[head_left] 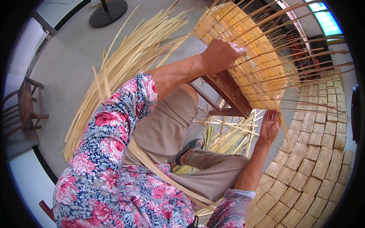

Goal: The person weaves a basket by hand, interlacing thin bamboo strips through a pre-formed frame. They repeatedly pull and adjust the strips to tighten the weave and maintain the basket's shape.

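A yellow woven basket piece (259, 43) with long brown stakes sticking out to the right rests tilted on a dark wooden stool (230, 95). My left hand (222, 56) is closed in a fist against its woven face, among the stakes; whatever it grips is hidden. Lower down, my right hand (270, 123) has its fingers bent onto the corner of the basket, where a loose pale strip hangs down. Another long strip (152, 159) lies across my lap.
A large pile of pale strips (129, 49) lies on the grey floor at left, with more (228, 133) under the stool. Many small woven rectangular pieces (308, 159) cover the right side. A wooden chair (32, 106) and a black round base (107, 15) stand further off.
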`<state>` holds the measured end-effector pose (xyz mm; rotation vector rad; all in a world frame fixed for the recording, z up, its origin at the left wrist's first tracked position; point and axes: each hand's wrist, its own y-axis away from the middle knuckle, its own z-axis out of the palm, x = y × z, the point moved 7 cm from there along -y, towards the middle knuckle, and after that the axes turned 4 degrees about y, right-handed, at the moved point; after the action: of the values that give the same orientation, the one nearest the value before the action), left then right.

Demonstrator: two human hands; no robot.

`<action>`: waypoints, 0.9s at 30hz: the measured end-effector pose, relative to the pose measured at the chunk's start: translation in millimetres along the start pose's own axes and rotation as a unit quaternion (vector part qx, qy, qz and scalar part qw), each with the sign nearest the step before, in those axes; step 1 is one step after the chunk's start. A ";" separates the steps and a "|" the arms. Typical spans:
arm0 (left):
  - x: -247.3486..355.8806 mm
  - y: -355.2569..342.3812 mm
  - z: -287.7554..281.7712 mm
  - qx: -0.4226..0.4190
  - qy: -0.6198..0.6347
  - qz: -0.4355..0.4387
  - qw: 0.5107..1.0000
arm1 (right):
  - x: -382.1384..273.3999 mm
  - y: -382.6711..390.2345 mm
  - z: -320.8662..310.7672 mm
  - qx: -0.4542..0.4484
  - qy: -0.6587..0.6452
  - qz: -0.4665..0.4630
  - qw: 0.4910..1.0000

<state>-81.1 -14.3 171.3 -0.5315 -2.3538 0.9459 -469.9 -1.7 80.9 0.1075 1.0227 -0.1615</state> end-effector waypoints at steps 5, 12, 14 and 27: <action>-1.0 1.5 6.7 -0.007 -0.001 -0.011 1.000 | 3.4 -0.9 -3.1 0.004 -0.002 -0.008 1.000; -7.2 -4.0 2.4 -0.005 0.029 -0.039 0.999 | -1.2 1.3 5.5 0.000 0.076 -0.048 0.996; -8.6 -3.6 4.4 0.005 0.049 -0.033 0.998 | -2.9 2.7 8.2 -0.008 0.079 -0.050 0.996; -13.4 4.5 18.9 0.020 0.132 -0.086 0.987 | -1.0 4.2 10.0 -0.010 0.046 -0.015 0.999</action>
<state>-81.7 -28.1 152.1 -0.4020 -2.1009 0.7907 -461.2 0.8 87.0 0.0814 1.1180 -0.1750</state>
